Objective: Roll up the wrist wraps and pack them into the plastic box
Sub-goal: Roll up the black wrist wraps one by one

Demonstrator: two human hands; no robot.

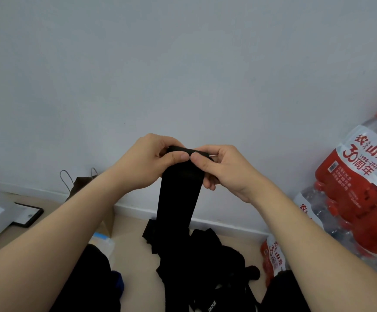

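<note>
Both the left hand [147, 163] and right hand [223, 170] pinch the top end of a black wrist wrap [178, 199], apparently rolled there; its length hangs toward the floor [138, 244]

black on beige, red at the side

the wrap [178, 199] is plain black, and so is the pile [219, 257] under it, save one piece with small white letters. the floor [138, 255] is beige, the wall [183, 64] a pale grey-blue, the skirting [228, 227] white. the bag [80, 184] is brown with grey handles. the box [104, 242] is clear with a light blue patch on top. the water packs [358, 190] are clear film over red, with a white band bearing red characters and small white print on the red. the frame [28, 213] is black round a white middle. a dark blue scrap [118, 282] shows at lower left.
</note>
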